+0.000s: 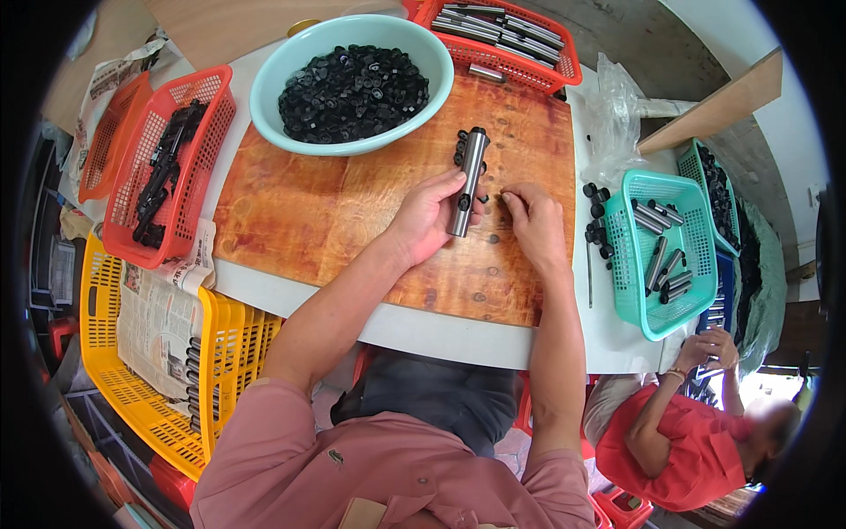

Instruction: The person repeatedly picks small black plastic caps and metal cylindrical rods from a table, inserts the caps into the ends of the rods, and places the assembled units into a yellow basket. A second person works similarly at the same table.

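Currently held above the board: one polished metal cylinder

A polished metal cylinder point(473, 167) is held in the left hand point(421, 216), above a wooden board point(344, 229). Its black-tipped end is pointed toward one o'clock and its other end toward seven; a black side piece point(464, 203) is seen low on the barrel. The left-hand grip is narrow, with the thumb laid along one side and fingertips showing at the other.

At four o'clock from the cylinder, the right hand point(538, 222) is curled, thumb and forefinger close together; whether anything is pinched there cannot be told.

Small black caps point(459, 148) are scattered beside the cylinder's upper end. More black parts are heaped in a pale blue tub point(265, 110) at ten o'clock, and similar cylinders are kept in a green basket point(627, 295) toward four.

By its look, the cylinder should be judged rigid, fairly heavy and slick, hardly fragile. It would best be gripped around mid-barrel, with the black side piece left uncovered.
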A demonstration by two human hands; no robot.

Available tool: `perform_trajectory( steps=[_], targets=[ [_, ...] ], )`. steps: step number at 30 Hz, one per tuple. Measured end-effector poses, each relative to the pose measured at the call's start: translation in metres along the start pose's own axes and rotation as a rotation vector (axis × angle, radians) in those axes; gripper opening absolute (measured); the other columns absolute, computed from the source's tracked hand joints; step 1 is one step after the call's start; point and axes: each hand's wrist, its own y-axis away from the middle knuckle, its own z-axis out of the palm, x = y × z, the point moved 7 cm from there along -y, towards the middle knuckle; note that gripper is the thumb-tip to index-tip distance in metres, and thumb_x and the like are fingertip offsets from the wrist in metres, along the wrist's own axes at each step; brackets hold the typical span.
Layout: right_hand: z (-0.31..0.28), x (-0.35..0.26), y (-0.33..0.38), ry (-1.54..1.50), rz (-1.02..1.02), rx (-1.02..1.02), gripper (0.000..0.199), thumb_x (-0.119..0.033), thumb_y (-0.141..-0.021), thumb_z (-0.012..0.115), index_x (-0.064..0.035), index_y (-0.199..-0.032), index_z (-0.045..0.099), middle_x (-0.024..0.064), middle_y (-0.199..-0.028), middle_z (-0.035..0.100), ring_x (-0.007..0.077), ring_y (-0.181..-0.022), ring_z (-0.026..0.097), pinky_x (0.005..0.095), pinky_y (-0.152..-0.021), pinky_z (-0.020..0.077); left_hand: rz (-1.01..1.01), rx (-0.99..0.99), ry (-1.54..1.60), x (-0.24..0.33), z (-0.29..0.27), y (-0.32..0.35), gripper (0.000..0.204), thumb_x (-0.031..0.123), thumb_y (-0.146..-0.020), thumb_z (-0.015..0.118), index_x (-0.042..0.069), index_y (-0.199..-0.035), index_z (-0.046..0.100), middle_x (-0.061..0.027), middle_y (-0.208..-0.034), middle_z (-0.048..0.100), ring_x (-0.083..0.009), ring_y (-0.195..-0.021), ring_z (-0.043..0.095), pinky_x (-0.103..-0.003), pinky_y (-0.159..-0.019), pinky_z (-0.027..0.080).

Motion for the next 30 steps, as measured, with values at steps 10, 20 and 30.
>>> perform_trajectory(
  steps=[10,20,30],
  targets=[
    [-0.003,0.009,0.001,-0.002,0.001,0.045,0.016,-0.011,-0.092,0.073,0.0017,-0.102,0.075,0.0201,-0.101,0.073,0.0366,-0.09,0.073,0.0438,-0.081,0.0566,-0.016,-0.138,-0.065,-0.008,0.01,0.001,0.038,0.016,-0.109,0.052,0.0,-0.143,0.055,-0.0111,-0.113,0.069,-0.0203,-0.094,0.068,-0.036,-0.085,0.057],
    [-0.001,0.007,0.005,-0.028,0.091,-0.07,0.02,-0.008,-0.086,0.076,0.0022,-0.104,0.074,0.0181,-0.101,0.072,0.0314,-0.09,0.071,0.0421,-0.08,0.0565,0.019,-0.146,-0.141,-0.01,0.016,0.008,0.042,0.012,-0.103,0.064,0.003,-0.143,0.056,-0.0131,-0.119,0.071,-0.0222,-0.099,0.071,-0.037,-0.091,0.058],
    [-0.007,0.005,0.009,0.023,0.085,-0.112,0.019,-0.008,-0.085,0.078,0.0001,-0.101,0.074,0.0174,-0.096,0.074,0.0332,-0.087,0.073,0.0426,-0.079,0.0563,-0.013,-0.153,-0.121,-0.011,0.013,0.006,0.037,0.017,-0.108,0.057,0.003,-0.142,0.054,-0.0137,-0.116,0.07,-0.0224,-0.097,0.072,-0.04,-0.085,0.06]
  ],
)
